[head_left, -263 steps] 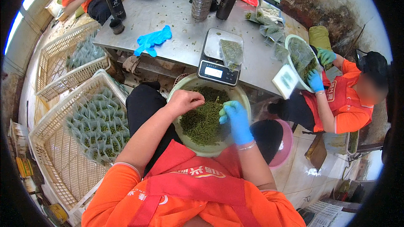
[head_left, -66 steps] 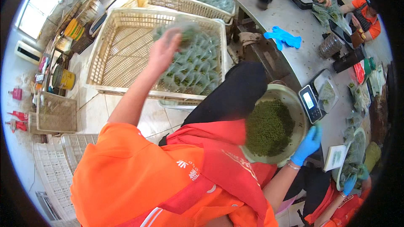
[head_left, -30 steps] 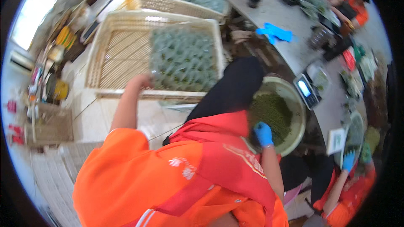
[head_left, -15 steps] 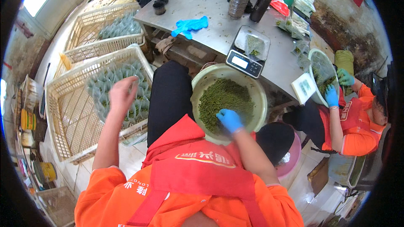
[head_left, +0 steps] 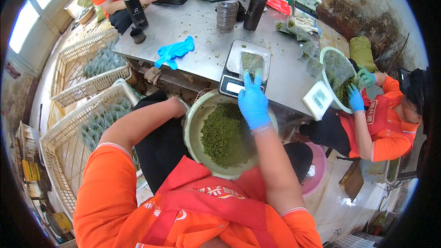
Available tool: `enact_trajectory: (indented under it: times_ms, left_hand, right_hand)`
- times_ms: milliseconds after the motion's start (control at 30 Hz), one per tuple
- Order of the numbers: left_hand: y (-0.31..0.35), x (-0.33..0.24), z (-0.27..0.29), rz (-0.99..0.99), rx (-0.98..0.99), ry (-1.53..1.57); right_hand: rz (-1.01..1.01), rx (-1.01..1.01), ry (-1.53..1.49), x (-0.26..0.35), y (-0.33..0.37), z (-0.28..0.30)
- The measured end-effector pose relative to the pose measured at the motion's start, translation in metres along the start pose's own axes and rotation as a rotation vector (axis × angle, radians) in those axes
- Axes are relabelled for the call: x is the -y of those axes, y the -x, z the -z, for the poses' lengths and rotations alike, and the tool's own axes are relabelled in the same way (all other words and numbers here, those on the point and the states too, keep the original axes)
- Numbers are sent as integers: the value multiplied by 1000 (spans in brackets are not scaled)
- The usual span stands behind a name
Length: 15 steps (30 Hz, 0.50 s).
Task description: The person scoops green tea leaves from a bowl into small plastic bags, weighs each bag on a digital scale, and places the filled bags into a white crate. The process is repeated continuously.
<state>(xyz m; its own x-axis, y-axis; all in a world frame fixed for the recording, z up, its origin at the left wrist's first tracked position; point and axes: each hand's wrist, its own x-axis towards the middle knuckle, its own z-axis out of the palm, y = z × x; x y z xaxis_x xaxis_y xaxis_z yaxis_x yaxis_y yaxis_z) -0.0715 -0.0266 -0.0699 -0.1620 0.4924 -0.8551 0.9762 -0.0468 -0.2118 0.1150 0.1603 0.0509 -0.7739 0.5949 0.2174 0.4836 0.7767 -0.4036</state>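
My right hand (head_left: 254, 103), in a blue glove, reaches over the digital scale (head_left: 233, 59) at the table's near edge. Its fingers are stretched out and apart, their tips touching the lower end of a clear bag (head_left: 251, 59) of green bits that lies on the weighing plate. Below that arm, a pale green basin (head_left: 192, 144) between my knees holds a heap of small green buds (head_left: 220, 135). My bare left hand (head_left: 176, 106) is beside the basin's left rim, over my thigh; its fingers are hidden, so I cannot see whether it holds anything.
Plastic crates (head_left: 59, 149) with filled bags (head_left: 103, 121) stand at the left. On the metal table (head_left: 197, 50) are a blue glove (head_left: 174, 51), dark flasks (head_left: 255, 8) and a ribbed jar (head_left: 227, 16). A co-worker at the right handles another basin (head_left: 328, 71); another person sits beyond the table.
My right hand has risen from the buds in the basin to the bag on the scale. My left hand has moved right, from above the crate to the basin's left rim. The view has shifted.
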Motion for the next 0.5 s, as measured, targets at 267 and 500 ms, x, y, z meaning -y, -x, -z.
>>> enact_trajectory:
  times_ms: [267, 500]
  left_hand:
    - [9, -22, 13, -34, -121, 39]
    - [16, -13, -1, -57, -148, 18]
  right_hand:
    - [135, -285, -480, -11, 44, 7]
    - [-380, 9, -1349, -26, 91, -17]
